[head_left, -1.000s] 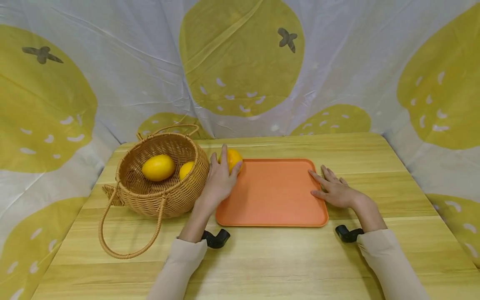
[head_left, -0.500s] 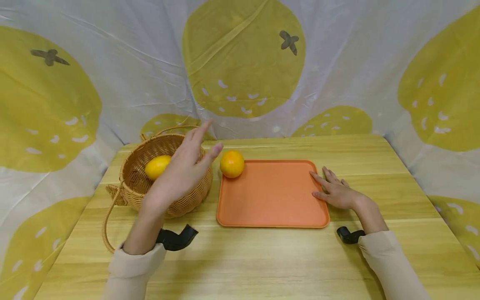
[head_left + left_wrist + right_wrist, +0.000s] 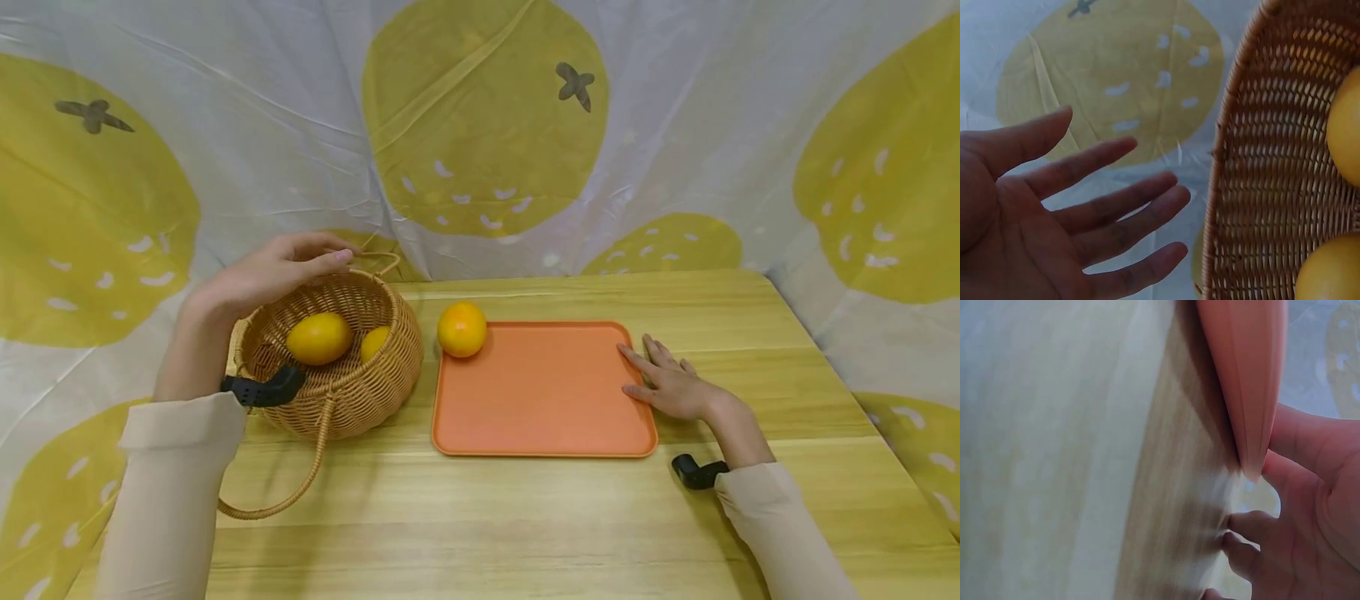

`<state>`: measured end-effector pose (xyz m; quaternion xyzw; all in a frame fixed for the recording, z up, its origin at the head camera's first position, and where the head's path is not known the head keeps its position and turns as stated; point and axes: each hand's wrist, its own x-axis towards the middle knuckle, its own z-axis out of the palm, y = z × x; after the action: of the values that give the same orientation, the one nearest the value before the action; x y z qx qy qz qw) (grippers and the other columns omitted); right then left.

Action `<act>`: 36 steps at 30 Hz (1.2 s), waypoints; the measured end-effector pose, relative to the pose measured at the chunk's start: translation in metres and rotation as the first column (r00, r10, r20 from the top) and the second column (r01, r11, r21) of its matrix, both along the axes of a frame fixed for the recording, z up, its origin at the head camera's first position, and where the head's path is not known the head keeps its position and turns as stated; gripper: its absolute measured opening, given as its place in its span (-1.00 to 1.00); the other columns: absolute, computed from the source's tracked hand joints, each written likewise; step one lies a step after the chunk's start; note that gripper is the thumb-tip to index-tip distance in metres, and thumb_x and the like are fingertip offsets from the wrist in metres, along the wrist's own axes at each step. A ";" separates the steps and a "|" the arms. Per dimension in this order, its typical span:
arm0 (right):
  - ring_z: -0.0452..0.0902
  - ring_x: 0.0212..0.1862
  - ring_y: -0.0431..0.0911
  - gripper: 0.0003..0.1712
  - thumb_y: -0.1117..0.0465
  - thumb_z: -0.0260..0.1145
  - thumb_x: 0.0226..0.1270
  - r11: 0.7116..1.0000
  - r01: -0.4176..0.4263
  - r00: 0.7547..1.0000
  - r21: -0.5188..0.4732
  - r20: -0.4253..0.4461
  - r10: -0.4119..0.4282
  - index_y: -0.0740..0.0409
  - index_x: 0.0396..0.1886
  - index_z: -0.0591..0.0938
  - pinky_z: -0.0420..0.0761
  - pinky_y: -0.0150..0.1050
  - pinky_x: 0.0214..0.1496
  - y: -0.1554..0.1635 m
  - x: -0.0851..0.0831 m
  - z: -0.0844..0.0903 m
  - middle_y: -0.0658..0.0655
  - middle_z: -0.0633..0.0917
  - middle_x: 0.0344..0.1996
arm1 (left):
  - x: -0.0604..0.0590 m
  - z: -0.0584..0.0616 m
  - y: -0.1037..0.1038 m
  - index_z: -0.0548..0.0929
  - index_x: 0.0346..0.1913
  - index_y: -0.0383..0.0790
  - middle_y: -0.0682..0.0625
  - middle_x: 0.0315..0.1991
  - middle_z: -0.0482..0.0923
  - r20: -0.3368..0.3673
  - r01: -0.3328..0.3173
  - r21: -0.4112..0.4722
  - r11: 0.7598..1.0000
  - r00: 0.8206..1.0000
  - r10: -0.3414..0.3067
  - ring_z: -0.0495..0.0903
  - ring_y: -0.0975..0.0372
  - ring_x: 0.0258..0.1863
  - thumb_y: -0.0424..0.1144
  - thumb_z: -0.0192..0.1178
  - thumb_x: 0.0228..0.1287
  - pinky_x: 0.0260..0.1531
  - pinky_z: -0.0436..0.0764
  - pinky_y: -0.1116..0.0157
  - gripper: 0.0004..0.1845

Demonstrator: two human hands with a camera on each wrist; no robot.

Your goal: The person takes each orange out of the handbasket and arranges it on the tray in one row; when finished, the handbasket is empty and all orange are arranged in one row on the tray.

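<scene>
My left hand [image 3: 262, 271] is raised over the far left side of a wicker basket [image 3: 375, 396], fingers extended and holding nothing. In the left wrist view its spread fingers [image 3: 1110, 234] lie beside the basket's rim. Inside the basket are a large yellow oval fruit [image 3: 318, 338] and a second yellow fruit [image 3: 374, 343], partly hidden by the wall. A round orange [image 3: 462, 330] sits at the far left corner of an orange tray [image 3: 547, 392]. My right hand [image 3: 671, 387] rests at the tray's right edge, its thumb and forefinger touching the rim.
The basket's near handle [image 3: 315, 467] hangs down to the wooden table [image 3: 540, 525], and the far handle [image 3: 386, 262] stands up behind. A fruit-print cloth [image 3: 675, 125] encloses the back and sides. Black wrist mounts [image 3: 697, 472] stick out from both wrists.
My left hand has let go of the orange at the tray's corner and swung left, across to the basket's far left side. The right hand has stayed on the tray's edge.
</scene>
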<state>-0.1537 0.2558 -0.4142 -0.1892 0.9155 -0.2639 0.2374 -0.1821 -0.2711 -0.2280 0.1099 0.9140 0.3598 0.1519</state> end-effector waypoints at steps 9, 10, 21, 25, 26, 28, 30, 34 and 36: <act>-0.52 0.61 0.48 -0.10 -0.14 0.10 0.64 1.000 0.001 1.000 -0.004 0.008 -0.001 0.15 0.70 -0.02 -0.44 0.60 0.43 0.000 -0.001 -0.002 0.54 -0.36 0.61 | -0.028 -0.028 -0.036 0.55 0.40 -0.19 -0.21 0.46 0.44 0.220 0.147 -0.045 0.988 0.966 -0.134 0.37 -0.12 0.48 -0.05 0.12 0.59 0.45 0.31 -0.21 -0.53; -0.52 0.61 0.48 -0.10 -0.14 0.10 0.64 1.000 0.001 1.000 -0.005 0.010 -0.001 0.15 0.70 -0.02 -0.44 0.60 0.44 0.000 0.000 -0.002 0.53 -0.36 0.61 | -0.029 -0.031 -0.038 0.53 0.42 -0.19 -0.22 0.48 0.41 0.240 0.161 -0.048 0.986 0.960 -0.145 0.32 -0.15 0.51 -0.06 0.12 0.59 0.46 0.28 -0.24 -0.52; -0.51 0.61 0.48 -0.11 -0.13 0.10 0.64 1.000 0.002 1.000 -0.008 0.011 -0.002 0.16 0.70 -0.02 -0.44 0.59 0.44 0.000 0.001 -0.001 0.53 -0.35 0.61 | -0.045 -0.062 -0.054 0.53 0.38 -0.39 -0.30 0.43 0.43 0.348 0.233 -0.095 0.968 0.919 -0.187 0.44 -0.14 0.38 -0.46 0.18 0.41 0.22 0.57 0.17 -0.51; -0.52 0.61 0.47 -0.10 -0.13 0.10 0.64 1.000 0.000 1.000 -0.017 0.013 0.000 0.15 0.70 -0.02 -0.45 0.59 0.44 0.001 0.001 -0.002 0.53 -0.36 0.61 | -0.046 -0.067 -0.053 0.58 0.36 -0.28 -0.32 0.43 0.39 0.407 0.187 -0.151 0.971 0.907 -0.111 0.44 -0.02 0.19 -0.58 0.18 0.17 -0.01 0.56 0.24 -0.37; -0.52 0.61 0.47 -0.11 -0.13 0.10 0.64 1.000 0.001 1.000 -0.017 0.012 0.000 0.15 0.70 -0.03 -0.44 0.59 0.43 0.001 0.001 -0.002 0.53 -0.36 0.61 | -0.046 -0.067 -0.051 0.57 0.37 -0.28 -0.36 0.43 0.36 0.412 0.190 -0.172 0.967 0.905 -0.104 0.43 -0.02 0.13 -0.59 0.18 0.16 -0.06 0.55 0.22 -0.36; -0.52 0.61 0.48 -0.10 -0.13 0.09 0.64 1.000 0.000 1.000 -0.015 0.009 0.000 0.15 0.71 -0.03 -0.44 0.59 0.43 0.001 0.001 -0.002 0.53 -0.36 0.61 | -0.047 -0.067 -0.048 0.54 0.40 -0.28 -0.43 0.46 0.31 0.397 0.238 -0.229 0.944 0.908 -0.132 0.42 -0.07 0.17 -0.55 0.21 0.23 -0.03 0.54 0.18 -0.38; -0.52 0.61 0.48 -0.10 -0.14 0.09 0.64 1.000 0.000 1.000 -0.014 0.007 0.000 0.14 0.71 -0.03 -0.44 0.60 0.43 0.002 0.000 -0.003 0.53 -0.36 0.61 | -0.049 -0.066 -0.045 0.49 0.44 -0.29 -0.46 0.48 0.27 0.390 0.278 -0.267 0.923 0.907 -0.160 0.39 -0.13 0.28 -0.49 0.24 0.32 0.04 0.54 0.16 -0.39; -0.52 0.61 0.47 -0.10 -0.14 0.10 0.64 1.000 0.003 1.000 -0.010 0.006 -0.003 0.14 0.71 -0.03 -0.44 0.59 0.44 0.002 0.000 -0.003 0.53 -0.36 0.61 | -0.053 -0.067 -0.043 0.42 0.49 -0.33 -0.50 0.49 0.24 0.399 0.342 -0.287 0.895 0.892 -0.213 0.32 -0.29 0.42 -0.36 0.26 0.42 0.22 0.56 0.01 -0.39; -0.52 0.62 0.47 -0.10 -0.14 0.10 0.64 1.000 0.003 1.000 -0.009 0.007 -0.003 0.14 0.71 -0.03 -0.45 0.59 0.44 0.002 0.000 -0.004 0.52 -0.36 0.61 | -0.054 -0.068 -0.042 0.43 0.47 -0.36 -0.50 0.48 0.25 0.388 0.367 -0.303 0.880 0.891 -0.238 0.27 -0.36 0.45 -0.29 0.28 0.45 0.29 0.52 -0.10 -0.40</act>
<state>-0.1542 0.2574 -0.4181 -0.1879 0.9138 -0.2693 0.2391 -0.2356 -0.3131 -0.2960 0.1592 0.8958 0.1668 0.3799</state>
